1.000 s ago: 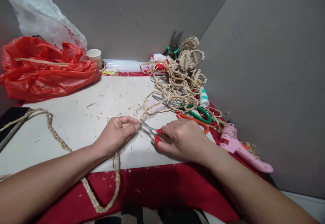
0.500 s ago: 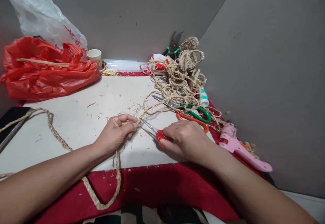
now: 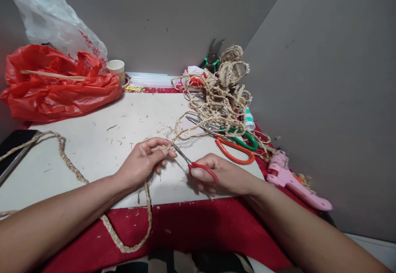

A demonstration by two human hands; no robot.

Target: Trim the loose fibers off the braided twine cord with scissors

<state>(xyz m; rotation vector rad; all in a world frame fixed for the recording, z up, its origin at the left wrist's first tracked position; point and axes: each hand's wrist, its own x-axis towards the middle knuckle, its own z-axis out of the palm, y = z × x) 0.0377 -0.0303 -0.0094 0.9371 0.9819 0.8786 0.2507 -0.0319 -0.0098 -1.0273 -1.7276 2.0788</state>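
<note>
Between thumb and fingers, my left hand (image 3: 150,157) pinches a braided straw rope (image 3: 149,207). One stretch of it hangs below that hand in a loop over the table's front, then runs off to the left. From the pinch it also leads toward the tangled heap of rope (image 3: 222,100) at the back right. My right hand (image 3: 213,174) grips small red-handled scissors (image 3: 202,170). Their blades point up and left, with the tips at the rope right beside my left fingertips. Whether the blades are parted is too fine to tell.
Larger scissors with green and orange handles (image 3: 236,153) lie by the heap. A pink glue gun (image 3: 293,186) rests at the right edge. Back left are a red plastic bag (image 3: 62,95) and a paper cup (image 3: 116,67). Straw scraps dot the white board (image 3: 93,141).
My right hand has turned, showing more of the red handles, and has shifted slightly left and down. The left hand stays on the rope, its lower fingers a little more spread.
</note>
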